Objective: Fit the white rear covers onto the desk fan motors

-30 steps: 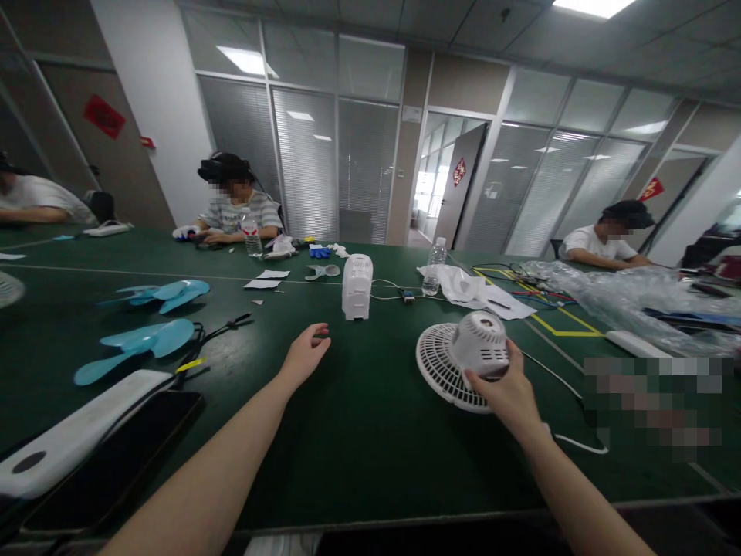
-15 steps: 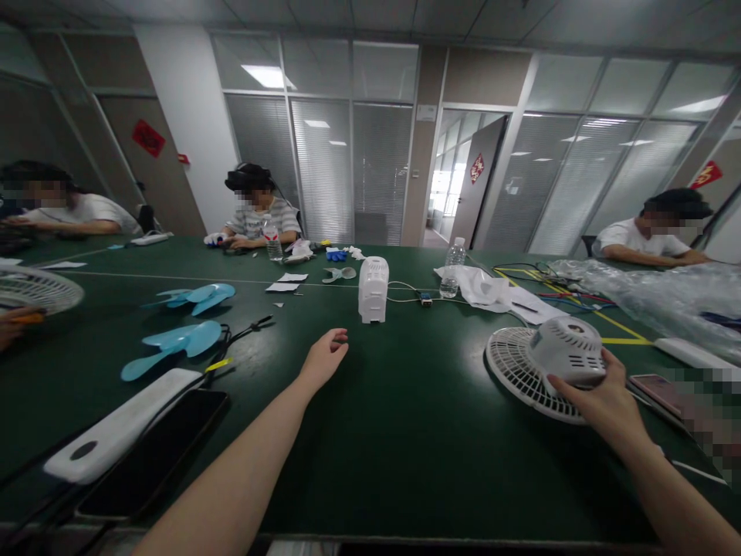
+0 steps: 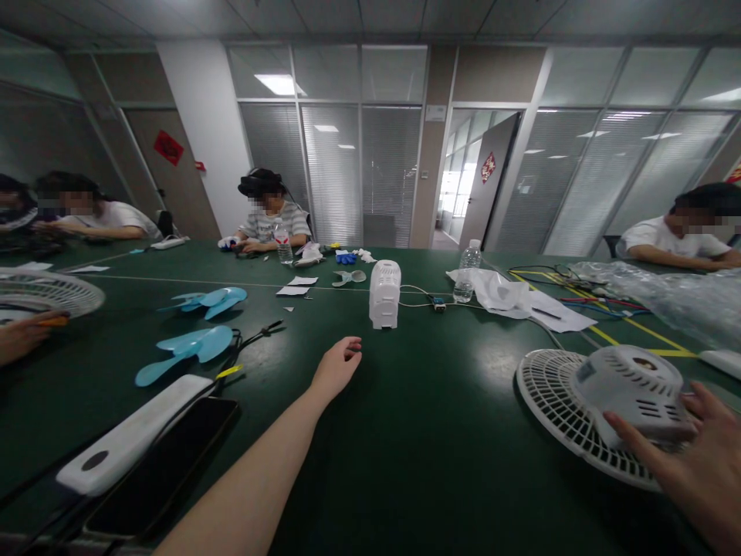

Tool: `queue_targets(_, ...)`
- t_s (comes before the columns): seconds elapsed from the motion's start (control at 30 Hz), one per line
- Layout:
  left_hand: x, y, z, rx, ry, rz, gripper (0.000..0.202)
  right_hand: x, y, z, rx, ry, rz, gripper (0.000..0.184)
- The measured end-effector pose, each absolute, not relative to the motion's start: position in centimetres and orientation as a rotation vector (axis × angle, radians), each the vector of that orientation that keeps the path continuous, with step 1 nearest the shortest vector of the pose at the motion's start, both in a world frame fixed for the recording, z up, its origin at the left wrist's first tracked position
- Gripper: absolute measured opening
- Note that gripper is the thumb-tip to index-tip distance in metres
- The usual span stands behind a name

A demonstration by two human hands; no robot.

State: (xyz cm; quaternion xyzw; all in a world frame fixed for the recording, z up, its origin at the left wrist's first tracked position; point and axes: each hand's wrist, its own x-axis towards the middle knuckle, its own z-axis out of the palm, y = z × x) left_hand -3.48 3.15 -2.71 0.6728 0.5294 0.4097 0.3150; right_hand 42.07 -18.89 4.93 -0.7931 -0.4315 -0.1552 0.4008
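My right hand [image 3: 698, 455] grips the white motor housing [image 3: 634, 392] of a small fan, whose round white grille [image 3: 556, 405] lies face down on the green table [image 3: 417, 448] at the right. My left hand [image 3: 337, 366] rests on the table near the middle, fingers loosely curled with nothing in them. A white fan base part [image 3: 385, 293] stands upright a little beyond my left hand.
Two blue fan blades [image 3: 185, 345] [image 3: 211, 299], a white power strip [image 3: 130, 439] and a black phone [image 3: 162, 471] lie at the left. A water bottle [image 3: 466, 281], white cloth, cables and plastic wrap sit at the back right. Several other people sit around the table.
My right hand has slid the fan grille and motor to the right across the table. The camera view has swung left. My left hand has stayed in place.
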Motion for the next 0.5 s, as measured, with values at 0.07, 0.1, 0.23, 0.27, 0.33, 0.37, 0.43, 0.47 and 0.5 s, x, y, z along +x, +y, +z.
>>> queue_targets(0.07,-3.5,3.2,-2.7,1.77,1.396,1.081,0.034,41.8,-18.8,5.1,-2.041,-1.123,-0.454,0.112)
queue_targets(0.1,-3.5,3.2,-2.8,1.77,1.397,1.081,0.034,41.7,-18.7,5.2,-2.052,-1.121,-0.481,0.106)
queue_targets(0.23,-3.6,3.4,-2.9,1.774,1.402,1.085,0.034,41.6,-18.2,5.5,-2.068,-1.091,-0.535,0.089)
queue_targets(0.27,-3.6,3.5,-2.9,1.777,1.403,1.086,0.034,41.5,-18.1,5.5,-2.062,-1.083,-0.539,0.087)
queue_targets(0.33,-3.6,3.6,-3.0,1.782,1.403,1.088,0.033,41.3,-17.8,5.8,-2.061,-1.056,-0.536,0.085)
queue_targets(0.37,-3.6,3.6,-3.1,1.784,1.402,1.089,0.033,41.3,-17.6,5.9,-2.066,-1.036,-0.532,0.085)
queue_targets(0.43,-3.6,3.8,-3.3,1.784,1.402,1.09,0.033,41.3,-17.3,6.2,-2.076,-0.993,-0.509,0.086)
queue_targets(0.47,-3.6,3.8,-3.3,1.783,1.402,1.091,0.032,41.4,-17.2,6.3,-2.079,-0.974,-0.489,0.087)
queue_targets(0.5,-3.5,3.9,-3.4,1.783,1.402,1.092,0.033,41.5,-17.0,6.3,-2.081,-0.952,-0.469,0.088)
